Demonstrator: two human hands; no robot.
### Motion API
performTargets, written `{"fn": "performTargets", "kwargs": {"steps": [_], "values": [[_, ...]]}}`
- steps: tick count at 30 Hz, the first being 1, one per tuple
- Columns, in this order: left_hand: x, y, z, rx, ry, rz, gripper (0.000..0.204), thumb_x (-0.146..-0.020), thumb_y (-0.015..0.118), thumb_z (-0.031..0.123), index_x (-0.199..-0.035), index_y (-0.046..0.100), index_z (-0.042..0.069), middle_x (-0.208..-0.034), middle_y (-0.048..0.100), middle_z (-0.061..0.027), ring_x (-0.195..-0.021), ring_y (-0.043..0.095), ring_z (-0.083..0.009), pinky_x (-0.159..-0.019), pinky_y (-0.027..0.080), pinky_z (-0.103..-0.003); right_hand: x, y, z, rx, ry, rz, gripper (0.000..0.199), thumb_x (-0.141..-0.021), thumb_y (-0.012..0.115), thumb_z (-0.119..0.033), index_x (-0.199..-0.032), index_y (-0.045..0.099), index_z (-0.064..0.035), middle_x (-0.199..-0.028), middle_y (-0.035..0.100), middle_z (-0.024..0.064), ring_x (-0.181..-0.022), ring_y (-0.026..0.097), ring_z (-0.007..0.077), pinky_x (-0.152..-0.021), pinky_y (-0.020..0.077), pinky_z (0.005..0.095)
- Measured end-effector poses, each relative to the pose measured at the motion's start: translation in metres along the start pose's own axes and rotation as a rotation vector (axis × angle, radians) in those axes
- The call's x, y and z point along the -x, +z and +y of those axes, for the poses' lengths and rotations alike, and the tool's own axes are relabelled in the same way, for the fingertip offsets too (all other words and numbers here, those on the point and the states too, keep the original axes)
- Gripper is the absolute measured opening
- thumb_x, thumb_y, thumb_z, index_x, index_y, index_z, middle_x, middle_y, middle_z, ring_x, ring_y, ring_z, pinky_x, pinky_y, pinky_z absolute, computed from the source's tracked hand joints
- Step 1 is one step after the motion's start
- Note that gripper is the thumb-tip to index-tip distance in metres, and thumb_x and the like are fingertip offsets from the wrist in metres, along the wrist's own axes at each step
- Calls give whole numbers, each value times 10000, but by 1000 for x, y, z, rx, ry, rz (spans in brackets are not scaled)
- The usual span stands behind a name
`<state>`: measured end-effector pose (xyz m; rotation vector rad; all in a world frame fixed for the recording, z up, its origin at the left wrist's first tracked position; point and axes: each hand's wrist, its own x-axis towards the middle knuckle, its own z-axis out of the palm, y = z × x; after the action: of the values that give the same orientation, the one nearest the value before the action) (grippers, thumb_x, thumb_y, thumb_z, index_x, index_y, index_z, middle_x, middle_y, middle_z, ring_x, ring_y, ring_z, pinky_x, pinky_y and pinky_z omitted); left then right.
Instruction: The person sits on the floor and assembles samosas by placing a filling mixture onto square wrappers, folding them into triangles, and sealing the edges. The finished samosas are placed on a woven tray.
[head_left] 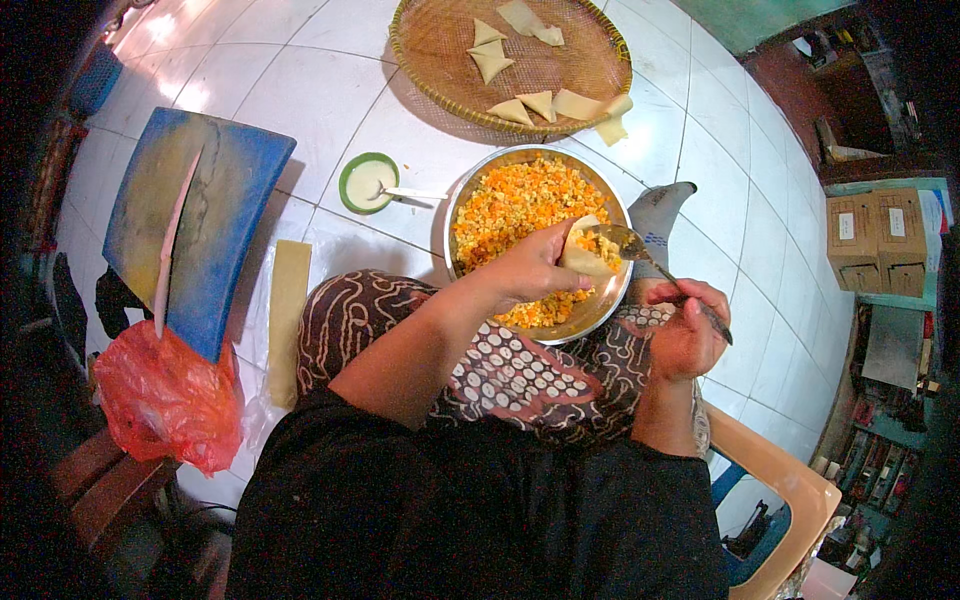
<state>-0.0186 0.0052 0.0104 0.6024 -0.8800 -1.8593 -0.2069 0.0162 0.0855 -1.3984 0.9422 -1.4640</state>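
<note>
A wide metal bowl (618, 205) of diced orange and pale yellow filling (520, 205) stands by my lap. Over it, my left hand (535, 265) is closed round a folded pastry wrapper (578, 258), a cone with filling showing in its mouth. My right hand (690, 325) grips the handle of a metal spoon (630, 242), whose bowl rests at the wrapper's opening. Left of the bowl sits a small green-rimmed cup (362, 168) of pale paste with a white spoon (410, 193) in it.
Beyond the bowl lies a round woven tray (430, 85) with folded triangular pastries (490, 60) and loose wrapper pieces. At left are a blue board (240, 200) carrying a long knife (175, 230), a red plastic bag (170, 395) and a pastry strip (288, 320). A chair (790, 490) stands lower right.
</note>
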Motion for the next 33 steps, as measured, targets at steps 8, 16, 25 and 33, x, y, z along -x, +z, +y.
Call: {"fn": "performTargets", "kwargs": {"steps": [8, 16, 25, 33], "values": [[2, -2, 3, -5, -80, -30, 530, -790, 646, 107, -1247, 382, 52, -1032, 581, -37, -839, 566, -103, -693, 474, -231, -9, -1, -3, -140, 173, 109, 211, -768, 482, -108, -888, 503, 63, -697, 582, 206, -580, 573, 270, -561, 498, 360], [0, 0, 4, -134, -124, 53, 439, -824, 627, 218, -1184, 431, 63, -878, 588, -3, -686, 535, -71, -571, 426, -203, -12, -9, 14, -201, 330, 76, 191, -802, 465, -144, -874, 493, 31, -658, 576, 177, -532, 564, 262, -527, 492, 354], [3, 0, 12, -54, -67, 41, 435, -790, 626, 182, -1158, 443, 42, -880, 578, -21, -722, 549, -86, -618, 440, -220, -22, -20, 22, -390, 544, 221, 202, -836, 460, -196, -926, 497, -19, -676, 594, 149, -542, 570, 261, -519, 493, 350], [1, -10, 24, -96, 44, 319, 236, -828, 593, 124, -1039, 529, 39, -869, 597, -25, -699, 532, -73, -626, 445, -213, -13, -33, 53, 345, 295, -212, 231, -774, 501, -131, -957, 554, -1, -848, 599, 116, -778, 557, 208, -658, 465, 353]]}}
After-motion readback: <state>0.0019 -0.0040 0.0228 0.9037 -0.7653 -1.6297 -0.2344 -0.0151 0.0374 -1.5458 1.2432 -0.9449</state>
